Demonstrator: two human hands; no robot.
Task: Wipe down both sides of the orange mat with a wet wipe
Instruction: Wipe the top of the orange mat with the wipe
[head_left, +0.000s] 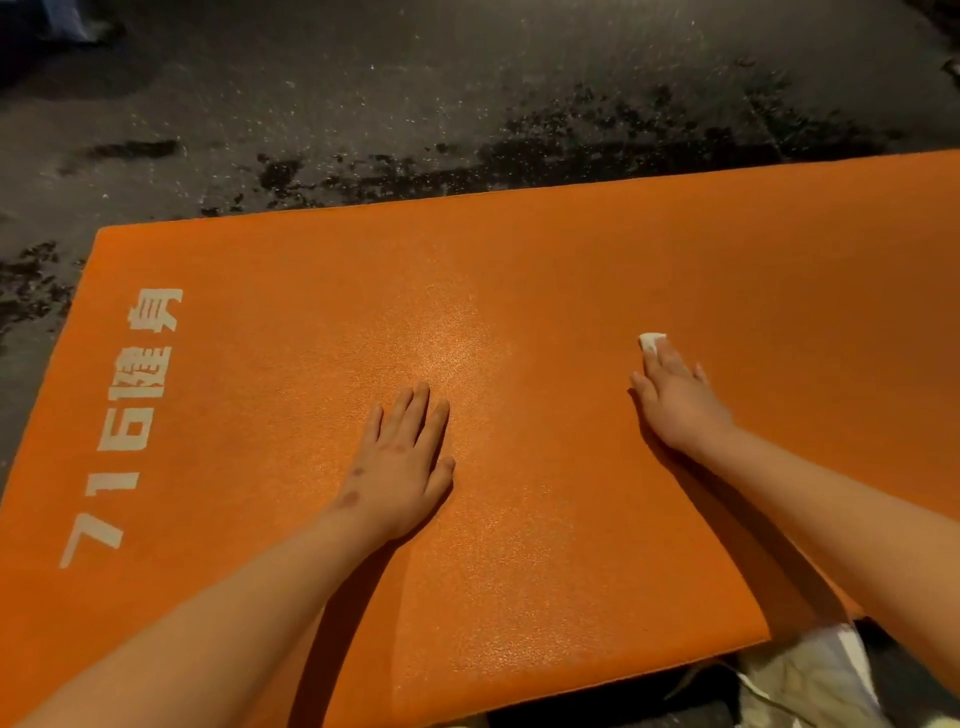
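Fingers (670, 364) of right hand (675, 400) straight, pressing wet wipe (650, 341) onto orange mat (571, 249); left hand (402, 467) flat, bracing. Risk: unpinched wipe slips free.

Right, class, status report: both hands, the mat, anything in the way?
Left hand flat on orange mat. Right hand pressing wet wipe onto it. No obstruction seen.

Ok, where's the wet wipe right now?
In the head view the wet wipe sits on the right part of the orange mat, pressed under the right hand, far from the white lettering.
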